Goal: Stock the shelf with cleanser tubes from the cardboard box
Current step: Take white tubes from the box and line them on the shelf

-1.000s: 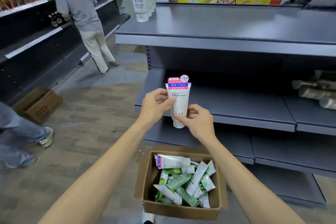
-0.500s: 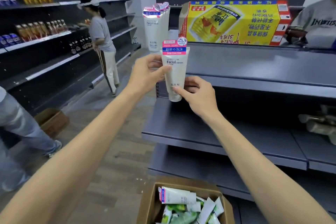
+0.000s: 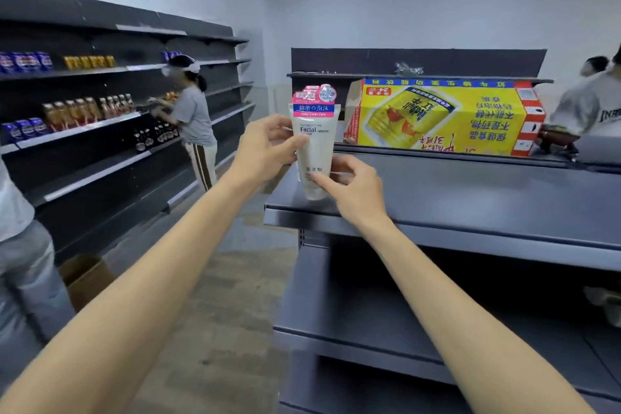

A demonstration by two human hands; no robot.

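Held upright over the near left corner of the top shelf: one white cleanser tube, cap end down and just touching or just above the shelf surface, hard to tell which. Pink and blue crimped end pointing straight up, so long axis vertical, printed face turned toward the camera. Gripped high on its left side by the left hand, thumb curled across the front. Pinched low on the right by the right hand, forefinger stretched across the cap end. More tubes apparently lined up directly behind, only their pink tops showing. Farther right on the same shelf, a yellow carton. Cardboard box of stock out of view. Likely risks: toppling off the narrow cap if released while tilted, knocking over the row behind if pushed too far back, or slipping off the near left edge, given how close the corner lies.
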